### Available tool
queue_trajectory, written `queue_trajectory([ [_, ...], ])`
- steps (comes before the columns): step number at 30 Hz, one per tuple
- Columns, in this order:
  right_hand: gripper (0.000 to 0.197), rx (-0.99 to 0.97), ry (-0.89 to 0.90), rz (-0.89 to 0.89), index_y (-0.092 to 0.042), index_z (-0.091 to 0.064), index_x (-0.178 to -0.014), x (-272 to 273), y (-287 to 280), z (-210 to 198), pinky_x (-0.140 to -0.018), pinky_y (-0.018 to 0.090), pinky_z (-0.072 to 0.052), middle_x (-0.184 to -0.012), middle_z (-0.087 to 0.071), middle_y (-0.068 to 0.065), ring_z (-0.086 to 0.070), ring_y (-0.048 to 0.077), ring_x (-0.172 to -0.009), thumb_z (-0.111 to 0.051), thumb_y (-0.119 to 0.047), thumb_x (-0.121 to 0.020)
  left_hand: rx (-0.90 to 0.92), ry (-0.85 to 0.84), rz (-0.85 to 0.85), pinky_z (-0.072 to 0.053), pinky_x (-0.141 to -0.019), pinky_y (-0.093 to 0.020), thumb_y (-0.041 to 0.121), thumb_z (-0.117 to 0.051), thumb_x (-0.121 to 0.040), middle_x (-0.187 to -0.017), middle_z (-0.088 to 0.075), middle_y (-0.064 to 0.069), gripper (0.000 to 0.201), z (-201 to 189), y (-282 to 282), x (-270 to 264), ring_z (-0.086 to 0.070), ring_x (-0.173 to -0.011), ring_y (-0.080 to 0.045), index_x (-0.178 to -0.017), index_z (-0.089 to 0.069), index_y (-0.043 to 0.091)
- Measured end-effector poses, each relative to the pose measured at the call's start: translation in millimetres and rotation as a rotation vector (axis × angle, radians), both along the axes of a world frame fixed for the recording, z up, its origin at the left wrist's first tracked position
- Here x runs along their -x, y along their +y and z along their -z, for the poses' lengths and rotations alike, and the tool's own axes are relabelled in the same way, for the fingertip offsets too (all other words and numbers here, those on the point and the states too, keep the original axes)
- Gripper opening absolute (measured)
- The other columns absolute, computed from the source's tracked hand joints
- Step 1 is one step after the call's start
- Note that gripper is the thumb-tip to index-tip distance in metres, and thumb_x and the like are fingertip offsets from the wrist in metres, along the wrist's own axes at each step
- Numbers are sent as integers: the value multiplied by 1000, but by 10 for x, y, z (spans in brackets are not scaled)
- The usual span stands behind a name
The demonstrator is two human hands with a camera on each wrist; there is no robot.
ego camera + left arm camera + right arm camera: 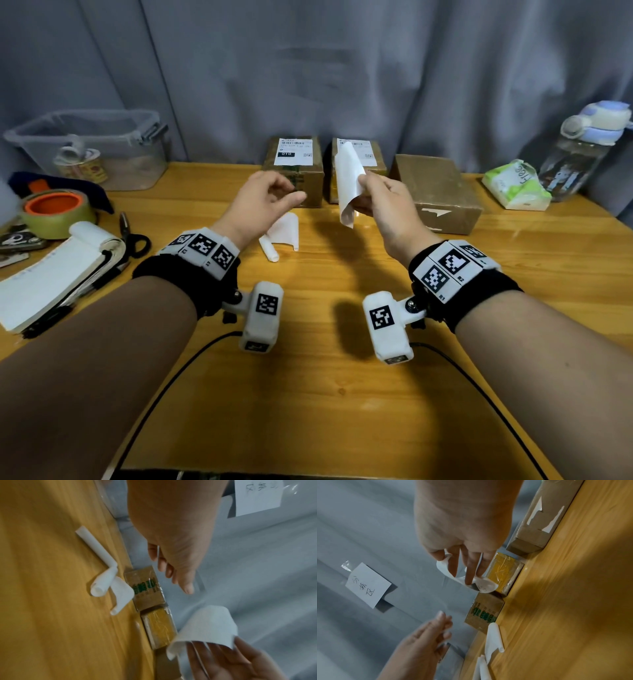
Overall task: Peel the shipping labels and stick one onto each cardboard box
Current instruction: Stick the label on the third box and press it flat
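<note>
Three cardboard boxes stand in a row at the table's back edge. The left box [293, 171] [484, 609] and the middle box [359, 164] [503, 572] each carry a printed label on top. The larger right box [438, 192] [539, 520] shows a bare top. My right hand [373, 198] [467, 566] hovers in front of the middle box and pinches a curled white label sheet [347, 185] [205, 626] [486, 586]. My left hand [274, 198] [175, 577] hangs beside it with relaxed fingers, holding nothing. Curled white backing papers [281, 236] [109, 582] lie on the table under the left hand.
At the left are a clear plastic bin [96, 147], a tape roll [58, 212], a notepad [51, 274] and scissors [133, 236]. A tissue pack [513, 185] and a water bottle [582, 154] stand at the right. A grey curtain [342, 68] hangs behind.
</note>
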State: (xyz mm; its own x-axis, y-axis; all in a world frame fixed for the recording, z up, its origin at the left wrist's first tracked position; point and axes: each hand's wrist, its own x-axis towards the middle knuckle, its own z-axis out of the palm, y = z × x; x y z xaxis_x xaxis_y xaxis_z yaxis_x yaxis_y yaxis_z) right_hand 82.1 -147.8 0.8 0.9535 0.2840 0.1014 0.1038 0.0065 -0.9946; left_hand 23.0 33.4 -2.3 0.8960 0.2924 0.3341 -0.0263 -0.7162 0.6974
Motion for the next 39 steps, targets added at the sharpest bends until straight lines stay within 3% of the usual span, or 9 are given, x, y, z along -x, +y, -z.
queue_trajectory([
  [4,31,-24,35,-10,-9,-58,-118,45,75,-18,-97,37,-49,-108,-63,11,-60,28,-110,-46,-24,-95,-69,-26,66,-40,-86,-20,44,-75,-72,-108,-43,6,50,-58,-205,-1,-44,-100,-12,-109,-52,21],
  [7,18,-61,55,-30,-13,-62,-94,101,87,-57,-95,38,-50,-96,-64,9,-62,28,-106,-47,-22,-95,-240,-51,-12,-29,-91,-29,51,-74,-68,-113,-42,4,57,-26,-305,-28,-40,-111,-17,-109,-49,21],
  [12,27,-94,74,-28,2,-60,-102,122,51,-102,-91,36,-51,-86,-62,9,-62,25,-93,-47,-21,-95,-337,-171,-88,-24,-93,-30,51,-71,-71,-119,-42,2,42,4,-391,-43,-36,-116,-18,-98,-56,22],
  [17,21,-162,91,-40,-16,-58,-79,111,9,-130,-77,28,-54,-91,-67,12,-67,31,-97,-46,-19,-96,-395,-215,-87,-16,-93,-30,39,-66,-80,-120,-48,5,15,-21,-450,-64,-35,-121,-20,-86,-65,25],
  [24,32,23,-82,-63,-20,-66,-81,61,-142,-61,-64,14,-41,-61,-64,-14,-55,-3,-59,-45,-39,-97,-133,-150,-72,-22,-95,-29,34,-63,-83,-119,-49,9,9,-74,-519,-160,-35,-121,-16,-82,-66,26],
  [28,46,109,-209,-14,-5,-69,-91,-49,-280,-8,-80,25,-49,-85,-71,7,-62,6,-78,-44,-43,-97,122,-101,0,-26,-109,-41,29,-63,-82,-108,-45,12,12,-91,-541,-263,-35,-122,-17,-70,-62,31],
  [31,40,117,-198,20,1,-65,-92,-121,-446,-56,-51,8,-40,-73,-64,7,-53,-5,-50,-42,-31,-100,239,-65,52,-28,-110,-45,36,-62,-74,-100,-44,21,12,-103,-614,-357,-40,-122,-18,-61,-61,34],
  [33,35,138,-168,20,-2,-62,-88,-148,-579,-119,-42,11,-35,-64,-60,9,-45,-1,-39,-43,-28,-100,263,-35,96,-29,-110,-45,36,-62,-74,-101,-44,21,13,-112,-692,-425,-40,-123,-19,-61,-62,34],
  [39,25,216,-165,-53,-20,-59,-75,-317,-972,-198,-47,14,-36,-53,-59,2,-45,0,-37,-49,-26,-97,322,59,161,-21,-115,-38,21,-60,-85,-114,-45,2,20,-138,-953,-705,-40,-125,-19,-67,-62,30],
])
